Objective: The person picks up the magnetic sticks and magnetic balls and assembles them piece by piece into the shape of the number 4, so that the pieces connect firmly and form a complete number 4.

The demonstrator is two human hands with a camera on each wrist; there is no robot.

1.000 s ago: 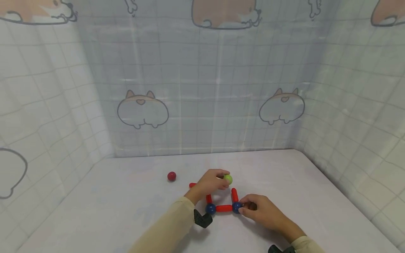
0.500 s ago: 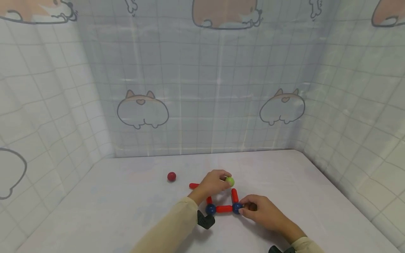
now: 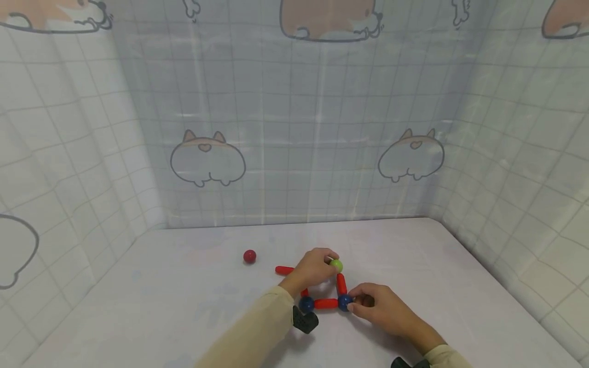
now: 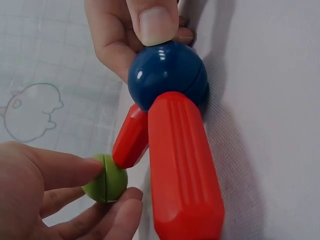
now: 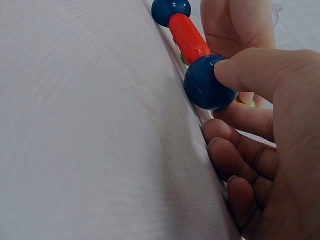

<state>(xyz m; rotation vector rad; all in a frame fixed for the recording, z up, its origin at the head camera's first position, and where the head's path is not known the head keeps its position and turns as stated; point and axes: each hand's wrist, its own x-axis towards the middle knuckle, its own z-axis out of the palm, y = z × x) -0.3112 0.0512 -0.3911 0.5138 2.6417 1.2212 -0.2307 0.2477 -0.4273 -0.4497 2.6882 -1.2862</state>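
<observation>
Pinching a green ball [image 3: 337, 266], the fingers of the left hand [image 3: 314, 267] hold it at the far end of a red rod [image 3: 341, 284], whose near end meets a blue ball [image 3: 344, 303] pinched by the right hand [image 3: 381, 307]. Beneath spreads a pale worktop [image 3: 161, 306], closed in on three sides by gridded walls [image 3: 299, 194] printed with cartoon dogs [image 3: 208, 159]. Only the head view shows a red ball [image 3: 250, 256], well apart on the left; the left wrist view reveals the green ball's groove, and the right wrist view the right hand's lower fingers, curled.
</observation>
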